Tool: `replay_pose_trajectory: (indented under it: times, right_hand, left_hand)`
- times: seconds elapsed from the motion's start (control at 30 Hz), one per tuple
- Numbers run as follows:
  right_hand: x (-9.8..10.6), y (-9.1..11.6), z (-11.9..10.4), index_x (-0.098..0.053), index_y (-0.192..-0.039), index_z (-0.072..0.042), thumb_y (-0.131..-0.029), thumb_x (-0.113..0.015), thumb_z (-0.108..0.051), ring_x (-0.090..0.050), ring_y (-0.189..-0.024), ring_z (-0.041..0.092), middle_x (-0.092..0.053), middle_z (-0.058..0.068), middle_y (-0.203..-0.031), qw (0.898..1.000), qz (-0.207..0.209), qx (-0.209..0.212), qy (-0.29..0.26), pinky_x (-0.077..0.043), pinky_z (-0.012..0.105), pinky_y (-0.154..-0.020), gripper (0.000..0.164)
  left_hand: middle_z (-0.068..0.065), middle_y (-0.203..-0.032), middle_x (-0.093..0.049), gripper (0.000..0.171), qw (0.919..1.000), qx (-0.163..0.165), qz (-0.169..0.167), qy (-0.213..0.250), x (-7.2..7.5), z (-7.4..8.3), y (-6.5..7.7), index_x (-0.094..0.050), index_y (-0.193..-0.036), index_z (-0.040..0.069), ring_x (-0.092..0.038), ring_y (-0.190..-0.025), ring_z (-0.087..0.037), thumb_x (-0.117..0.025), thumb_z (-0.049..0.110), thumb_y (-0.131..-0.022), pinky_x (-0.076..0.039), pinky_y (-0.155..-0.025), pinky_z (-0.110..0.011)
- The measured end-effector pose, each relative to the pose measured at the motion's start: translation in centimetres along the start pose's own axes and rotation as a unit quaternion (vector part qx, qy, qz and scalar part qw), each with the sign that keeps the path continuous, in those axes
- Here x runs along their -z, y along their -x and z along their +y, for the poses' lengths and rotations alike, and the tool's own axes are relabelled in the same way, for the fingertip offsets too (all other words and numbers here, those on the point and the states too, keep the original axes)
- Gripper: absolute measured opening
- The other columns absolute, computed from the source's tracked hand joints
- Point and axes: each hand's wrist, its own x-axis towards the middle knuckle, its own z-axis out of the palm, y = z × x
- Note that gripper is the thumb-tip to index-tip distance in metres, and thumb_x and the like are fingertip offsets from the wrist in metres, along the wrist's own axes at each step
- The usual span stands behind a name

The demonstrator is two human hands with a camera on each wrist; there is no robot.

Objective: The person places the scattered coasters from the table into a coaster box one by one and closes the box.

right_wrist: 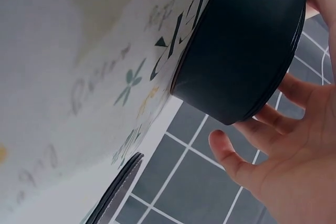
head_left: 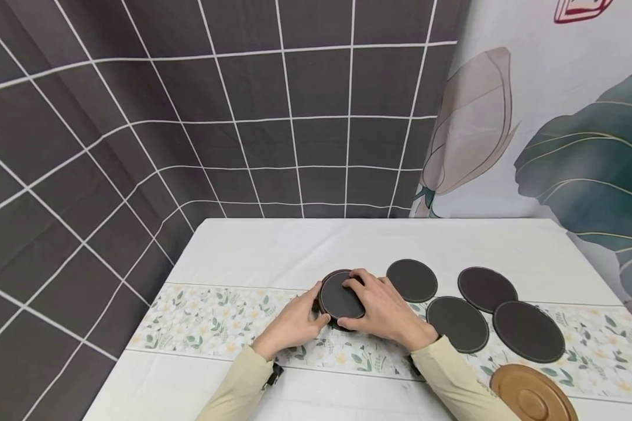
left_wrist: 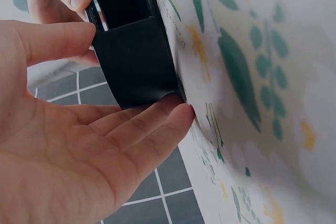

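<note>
A round black coaster holder (left_wrist: 136,61) stands on the table, with a cutout in its side visible in the left wrist view. A dark round coaster (head_left: 337,298) lies over its top. My left hand (head_left: 295,318) grips the holder's left side, thumb at the upper rim and fingers around the wall down to the cloth. My right hand (head_left: 384,307) reaches over from the right, its fingers bent on the coaster and its thumb at the near edge. In the right wrist view the holder's smooth wall (right_wrist: 236,45) shows, with the little finger off it. What lies inside is mostly hidden.
To the right lie several loose dark coasters (head_left: 412,280), (head_left: 457,324), two of them touching or overlapping. A brown round disc with raised rings (head_left: 532,397) sits at the near right. The table (head_left: 274,245) has a white cover with a floral band; a dark checked curtain (head_left: 316,140) hangs behind.
</note>
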Motion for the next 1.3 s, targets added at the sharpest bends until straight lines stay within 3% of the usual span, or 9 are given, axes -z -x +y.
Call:
replay_pose_trajectory:
  times: [0.77, 1.1, 1.3]
  right_hand:
    - [-0.25, -0.04, -0.21, -0.065, -0.134, -0.009, -0.081, -0.078, -0.061, -0.066, -0.113, 0.033, -0.057, 0.016, -0.139, 0.999, 0.003, -0.003, 0.039, -0.049, 0.054, -0.096, 0.075]
    - [-0.32, 0.09, -0.34, -0.063, -0.135, -0.006, -0.081, -0.079, -0.057, -0.067, -0.107, 0.036, -0.054, 0.017, -0.14, 1.0, 0.008, -0.008, 0.019, -0.057, 0.053, -0.089, 0.076]
    - [-0.52, 0.11, -0.16, -0.064, -0.133, -0.004, -0.081, -0.081, -0.054, -0.066, -0.113, 0.035, -0.055, 0.017, -0.14, 1.0, 0.014, 0.0, 0.016, -0.057, 0.052, -0.09, 0.074]
  left_hand:
    - [-0.021, -0.161, -0.037, 0.074, 1.0, -0.005, 0.005, 0.001, -0.09, -0.01, 0.08, -0.023, -0.162, 0.001, -0.039, -0.146, -0.042, -0.06, 0.027, -0.103, -0.036, -0.117, -0.059]
    - [-0.022, -0.16, -0.038, 0.074, 0.9999, -0.012, 0.007, -0.001, -0.12, -0.06, 0.04, -0.024, -0.162, 0.0, -0.041, -0.145, -0.043, -0.06, 0.027, -0.103, -0.038, -0.116, -0.059]
    - [-0.023, -0.161, -0.037, 0.073, 0.9998, -0.017, 0.009, -0.002, -0.1, -0.07, 0.04, -0.024, -0.161, -0.001, -0.04, -0.146, -0.043, -0.06, 0.025, -0.103, -0.037, -0.117, -0.059]
